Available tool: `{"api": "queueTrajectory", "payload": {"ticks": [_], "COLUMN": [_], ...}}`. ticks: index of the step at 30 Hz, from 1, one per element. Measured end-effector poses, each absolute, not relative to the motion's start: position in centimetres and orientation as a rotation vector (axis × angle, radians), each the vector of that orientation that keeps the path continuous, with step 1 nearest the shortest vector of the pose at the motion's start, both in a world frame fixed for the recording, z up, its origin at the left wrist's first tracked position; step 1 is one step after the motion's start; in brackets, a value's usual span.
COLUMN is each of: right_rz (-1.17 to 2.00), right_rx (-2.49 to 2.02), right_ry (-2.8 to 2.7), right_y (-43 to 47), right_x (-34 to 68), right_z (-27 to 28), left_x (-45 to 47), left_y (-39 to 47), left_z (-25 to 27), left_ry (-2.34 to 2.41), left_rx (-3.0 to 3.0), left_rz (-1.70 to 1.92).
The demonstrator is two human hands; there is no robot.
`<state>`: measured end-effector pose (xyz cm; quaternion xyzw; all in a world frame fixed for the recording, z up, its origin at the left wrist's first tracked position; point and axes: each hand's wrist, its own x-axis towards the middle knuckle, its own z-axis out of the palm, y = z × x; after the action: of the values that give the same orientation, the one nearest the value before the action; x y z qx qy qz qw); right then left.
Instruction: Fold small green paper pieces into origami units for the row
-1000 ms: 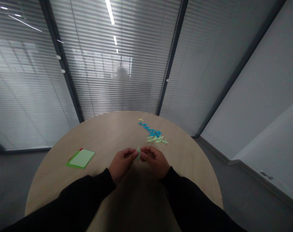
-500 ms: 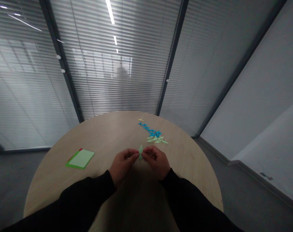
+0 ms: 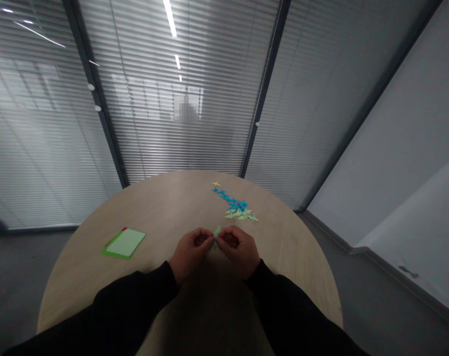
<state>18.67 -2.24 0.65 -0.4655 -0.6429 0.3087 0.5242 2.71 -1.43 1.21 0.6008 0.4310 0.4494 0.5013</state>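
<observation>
Between my two hands is a small folded piece of light green paper [image 3: 217, 231], pinched from both sides. My left hand [image 3: 191, 251] closes thumb and forefinger on its left side. From the right, my right hand [image 3: 240, 248] grips it the same way, the fingertips of both hands almost meeting. Most of the paper is hidden by the fingers; only its pointed top and a bit below show. Just beyond my right hand lie several light green folded paper pieces [image 3: 241, 214], with a cluster of blue folded paper pieces [image 3: 234, 202] behind them.
A yellow folded paper piece [image 3: 216, 184] lies at the far end of the blue row. On the left of the round wooden table [image 3: 165, 207] rests a stack of green paper sheets [image 3: 125, 243] with a red edge showing. Glass panels with blinds [image 3: 194, 143] stand behind the table.
My fingertips have drawn closer together over the light green paper, so less of it shows. Its top now leans slightly to the right.
</observation>
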Motion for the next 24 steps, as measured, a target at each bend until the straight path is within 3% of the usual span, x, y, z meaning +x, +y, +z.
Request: {"api": "queueTrajectory", "payload": {"ticks": [13, 24], "right_rz": [0.786, 0.601], "right_rx": [-1.259, -1.305], "right_ry": [-1.504, -1.534], "right_y": [-2.42, -2.97], "right_x": [18.55, 17.96], "right_z": [0.96, 1.21], "left_x": [2.60, 2.73], "left_y": [-1.51, -1.46], "left_z": [1.22, 1.03], "left_ry": [1.202, 1.243], "left_rx": [1.653, 1.651], "left_rz": [1.120, 1.248]}}
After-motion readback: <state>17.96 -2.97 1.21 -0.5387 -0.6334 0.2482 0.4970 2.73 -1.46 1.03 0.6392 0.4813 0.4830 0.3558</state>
